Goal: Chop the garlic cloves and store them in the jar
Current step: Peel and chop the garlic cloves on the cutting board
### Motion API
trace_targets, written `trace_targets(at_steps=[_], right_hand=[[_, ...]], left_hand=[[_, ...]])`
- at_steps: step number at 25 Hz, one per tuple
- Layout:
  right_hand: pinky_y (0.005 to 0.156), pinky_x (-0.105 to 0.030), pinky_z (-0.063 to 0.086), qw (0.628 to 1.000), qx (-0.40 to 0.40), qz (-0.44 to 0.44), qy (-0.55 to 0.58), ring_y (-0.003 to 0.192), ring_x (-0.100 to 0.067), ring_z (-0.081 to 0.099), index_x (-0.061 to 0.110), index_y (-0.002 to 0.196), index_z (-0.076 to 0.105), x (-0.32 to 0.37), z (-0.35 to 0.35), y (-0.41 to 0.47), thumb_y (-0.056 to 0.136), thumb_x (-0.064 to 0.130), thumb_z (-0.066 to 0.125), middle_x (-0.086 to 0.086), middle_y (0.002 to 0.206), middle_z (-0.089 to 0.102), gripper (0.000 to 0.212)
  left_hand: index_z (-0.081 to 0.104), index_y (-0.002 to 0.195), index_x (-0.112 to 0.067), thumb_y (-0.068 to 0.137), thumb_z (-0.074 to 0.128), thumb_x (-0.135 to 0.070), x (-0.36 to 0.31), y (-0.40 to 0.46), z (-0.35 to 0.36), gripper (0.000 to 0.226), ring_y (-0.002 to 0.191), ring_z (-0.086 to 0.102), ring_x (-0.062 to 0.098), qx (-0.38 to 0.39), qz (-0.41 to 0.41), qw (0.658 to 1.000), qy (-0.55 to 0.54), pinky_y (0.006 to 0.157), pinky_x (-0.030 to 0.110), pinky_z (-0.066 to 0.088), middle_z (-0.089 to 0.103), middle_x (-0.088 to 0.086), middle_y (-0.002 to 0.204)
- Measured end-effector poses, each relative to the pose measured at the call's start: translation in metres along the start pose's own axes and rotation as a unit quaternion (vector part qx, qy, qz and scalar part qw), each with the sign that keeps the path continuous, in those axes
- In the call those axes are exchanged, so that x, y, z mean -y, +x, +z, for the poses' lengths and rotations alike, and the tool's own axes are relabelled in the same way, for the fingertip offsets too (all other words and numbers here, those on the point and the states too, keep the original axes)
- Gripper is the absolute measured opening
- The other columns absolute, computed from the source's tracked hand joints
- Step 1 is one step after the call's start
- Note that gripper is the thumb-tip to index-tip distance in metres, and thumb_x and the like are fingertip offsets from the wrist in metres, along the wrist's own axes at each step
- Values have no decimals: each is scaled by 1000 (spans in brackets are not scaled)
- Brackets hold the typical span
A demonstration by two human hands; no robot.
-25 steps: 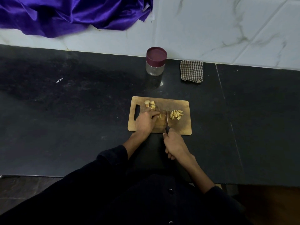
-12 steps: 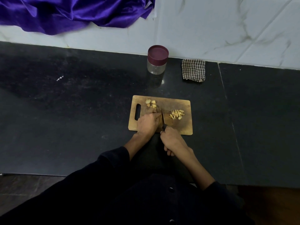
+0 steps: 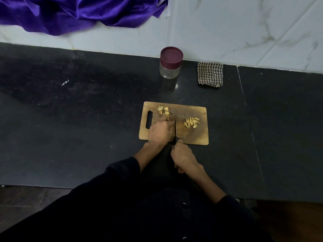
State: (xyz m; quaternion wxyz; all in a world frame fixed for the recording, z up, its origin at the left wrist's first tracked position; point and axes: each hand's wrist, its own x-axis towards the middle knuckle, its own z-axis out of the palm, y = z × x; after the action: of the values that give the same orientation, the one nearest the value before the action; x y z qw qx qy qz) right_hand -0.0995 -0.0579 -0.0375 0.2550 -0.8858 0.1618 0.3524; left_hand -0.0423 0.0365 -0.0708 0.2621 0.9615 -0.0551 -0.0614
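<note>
A wooden cutting board (image 3: 194, 137) lies on the black counter. Whole garlic cloves (image 3: 163, 110) sit near its far left corner, and a pile of chopped garlic (image 3: 191, 122) lies on its right half. My left hand (image 3: 160, 131) rests on the board with curled fingers over a clove that is hidden beneath them. My right hand (image 3: 182, 157) grips the handle of a knife (image 3: 175, 127), whose blade stands on the board right beside my left fingers. A clear jar (image 3: 170, 62) with a maroon lid stands closed behind the board.
A folded checked cloth (image 3: 210, 74) lies to the right of the jar by the white marble wall. Purple satin fabric (image 3: 78, 13) hangs over the wall at top left. The counter's front edge (image 3: 52, 186) runs just before my body.
The knife has shifted left, from beside the chopped pile to right against my left fingers. My right hand followed it. My left hand stayed on the clove.
</note>
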Motion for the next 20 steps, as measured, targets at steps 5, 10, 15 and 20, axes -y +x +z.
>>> trace_targets(at_steps=[5,10,15,20], right_hand=[[80,-52,58,1000,-19,1,5,95,-37,67,5,130,37,-1,1,1,104,23,36,-21,116,61,32],[90,-51,54,999,-31,-14,-22,106,-38,65,3,132,39,1,-3,2,102,21,40,-21,123,60,35],[91,-53,54,999,-32,-6,-24,107,-38,65,5,131,40,0,-3,1,102,21,44,-21,122,61,34],[79,-50,58,998,-63,7,8,89,-36,68,9,121,41,-12,-5,2,102,23,36,-19,107,66,24]], left_hand=[[68,115,-20,97,45,-22,-3,2,-4,29,93,63,27,17,16,999,39,73,37,49,53,2,124],[68,112,-20,96,46,-20,-5,7,-9,27,92,64,24,31,36,995,90,69,35,47,55,1,122],[67,114,-20,96,47,-22,-3,9,-10,26,94,64,22,44,60,989,125,72,33,49,53,1,125],[66,119,-23,96,47,-21,1,6,-5,29,96,63,24,31,33,996,77,74,37,49,53,-2,126]])
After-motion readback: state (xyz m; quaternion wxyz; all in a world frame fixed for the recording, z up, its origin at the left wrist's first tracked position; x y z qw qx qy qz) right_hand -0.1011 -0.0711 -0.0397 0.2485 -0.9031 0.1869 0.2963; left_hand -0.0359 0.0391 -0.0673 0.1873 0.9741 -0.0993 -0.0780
